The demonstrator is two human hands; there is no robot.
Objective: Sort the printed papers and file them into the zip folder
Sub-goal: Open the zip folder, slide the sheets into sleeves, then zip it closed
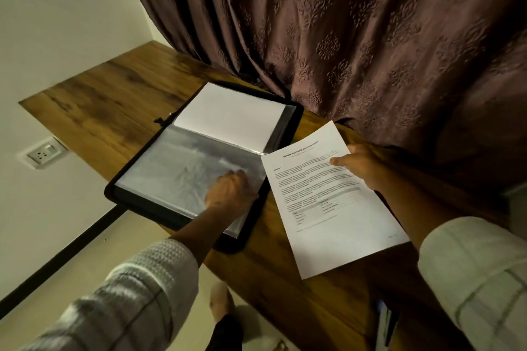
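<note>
- While the folder (pixel 159 209) lies open on the counter (pixel 114 100), the left hand (pixel 229 191) pinches its clear sleeve (pixel 176 162), which is probably floppy and slippery.
- The right hand (pixel 362 165) grips the light, limp sheet (pixel 336 222) by one edge, just beside the folder.

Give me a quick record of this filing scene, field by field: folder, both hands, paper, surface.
folder: zip folder, open flat on wooden table
far page: white sheet inside a sleeve
left hand: left hand grips edge of clear sleeve
right hand: right hand holds printed paper beside the folder, thumb on top
backdrop: patterned curtain
</note>
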